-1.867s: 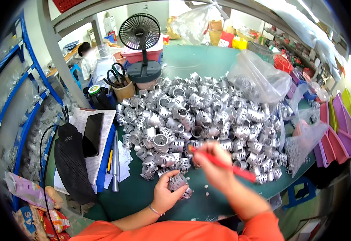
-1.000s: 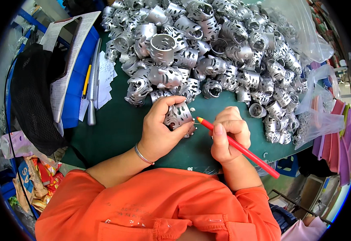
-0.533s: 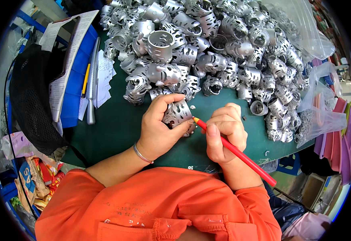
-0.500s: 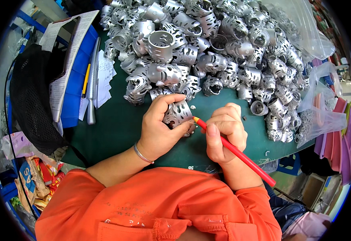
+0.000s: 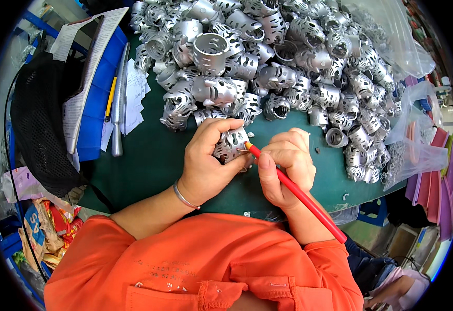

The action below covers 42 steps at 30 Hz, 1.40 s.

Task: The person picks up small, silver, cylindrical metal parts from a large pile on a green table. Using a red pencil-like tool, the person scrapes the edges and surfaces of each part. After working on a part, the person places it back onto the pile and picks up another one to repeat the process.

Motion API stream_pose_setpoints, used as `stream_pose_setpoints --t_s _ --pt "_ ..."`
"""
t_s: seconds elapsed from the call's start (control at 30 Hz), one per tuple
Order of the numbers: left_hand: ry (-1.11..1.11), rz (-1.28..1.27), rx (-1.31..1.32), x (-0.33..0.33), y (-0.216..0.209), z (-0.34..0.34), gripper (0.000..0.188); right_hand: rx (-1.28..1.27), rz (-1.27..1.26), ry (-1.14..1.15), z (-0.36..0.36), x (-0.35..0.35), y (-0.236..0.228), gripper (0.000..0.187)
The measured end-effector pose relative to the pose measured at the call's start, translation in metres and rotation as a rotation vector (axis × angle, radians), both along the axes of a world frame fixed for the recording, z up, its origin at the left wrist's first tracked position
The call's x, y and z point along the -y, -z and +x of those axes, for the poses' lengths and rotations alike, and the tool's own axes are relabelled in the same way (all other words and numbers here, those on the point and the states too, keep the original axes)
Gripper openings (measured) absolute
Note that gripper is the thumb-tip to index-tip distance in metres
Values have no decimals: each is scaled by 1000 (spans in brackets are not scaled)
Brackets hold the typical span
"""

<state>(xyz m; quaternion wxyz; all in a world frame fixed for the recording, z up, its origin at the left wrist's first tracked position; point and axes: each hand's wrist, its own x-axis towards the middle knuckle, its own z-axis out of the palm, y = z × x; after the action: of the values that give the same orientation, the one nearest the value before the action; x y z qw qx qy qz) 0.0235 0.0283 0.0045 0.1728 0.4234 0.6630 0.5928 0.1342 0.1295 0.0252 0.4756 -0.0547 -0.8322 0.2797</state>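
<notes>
My left hand grips a small silver metal ring with cut-out slots just above the green table mat. In my right hand is a long red pencil-like tool, whose tip touches the ring's right side. The two hands sit close together at the near edge of the table. Right behind them lies a big heap of the same silver slotted rings.
At left lie a blue folder with papers, a black mesh bag, a yellow pencil and a grey metal tool. Clear plastic bags and pink trays are at right. Snack wrappers lie at lower left.
I have leaned in close over the table. My left hand picked one ring from the heap's edge, and my right hand brought the red tool's tip against it.
</notes>
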Motion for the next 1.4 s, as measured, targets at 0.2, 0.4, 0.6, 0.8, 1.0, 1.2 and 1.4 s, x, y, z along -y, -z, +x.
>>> stream_pose_setpoints --t_s 0.2,0.4,0.6,0.8,1.0,1.2,1.4 --pt "-9 -18 31 0 0 1 47 35 -3 -16 4 0 -1 17" --pt "-23 -55 162 2 3 3 45 -26 -95 29 9 -6 1 14" --pt "-3 -8 108 2 5 1 46 136 -179 -27 2 -9 7 17" --pt "8 48 84 5 5 0 46 195 -329 -118 0 0 11 30" --pt "114 172 431 1 0 8 50 39 -514 -177 2 -3 13 31" --pt "239 224 570 4 2 4 49 30 -474 -230 6 -7 13 40" --pt "127 231 692 3 -7 7 49 -39 -470 -196 7 -7 7 32"
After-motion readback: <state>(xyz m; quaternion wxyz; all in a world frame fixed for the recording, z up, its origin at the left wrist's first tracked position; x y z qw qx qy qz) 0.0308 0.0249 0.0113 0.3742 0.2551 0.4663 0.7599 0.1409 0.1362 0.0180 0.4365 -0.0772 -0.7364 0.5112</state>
